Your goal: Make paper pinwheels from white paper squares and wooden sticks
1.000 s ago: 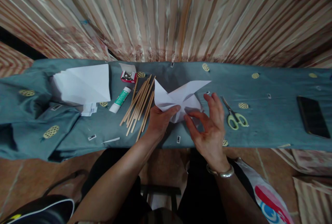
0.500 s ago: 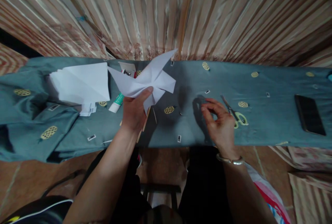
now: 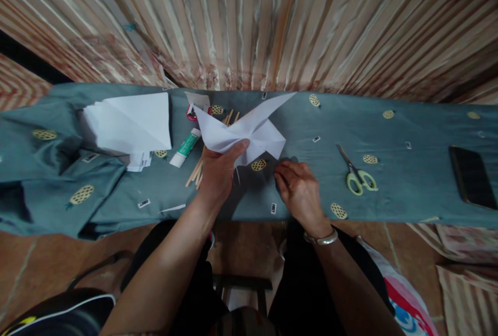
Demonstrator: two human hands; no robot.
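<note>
My left hand (image 3: 221, 172) is closed on a white paper pinwheel (image 3: 252, 131), thumb pressed on top near its centre; the other fingers are hidden beneath. The pinwheel is held above the table, its pointed blades spread. My right hand (image 3: 299, 188) is low over the cloth, just right of the pinwheel. Its fingers are pinched together, fingertips at the cloth; what they hold, if anything, is hidden. Below the pinwheel lie several thin wooden sticks (image 3: 197, 171), partly covered. A green and white glue stick (image 3: 185, 148) lies left of my left hand.
White paper sheets (image 3: 134, 121) are stacked at the left. A small red box (image 3: 191, 113) stands behind the glue stick. Scissors with light green handles (image 3: 356, 178) lie right of my right hand, a dark phone (image 3: 472, 176) farther right. A pleated curtain (image 3: 249, 25) hangs behind the table.
My right hand has moved left from beside the scissors, and its fingers have closed over the spot where a tiny shiny thing lay. The left hand has shifted the pinwheel slightly right.
</note>
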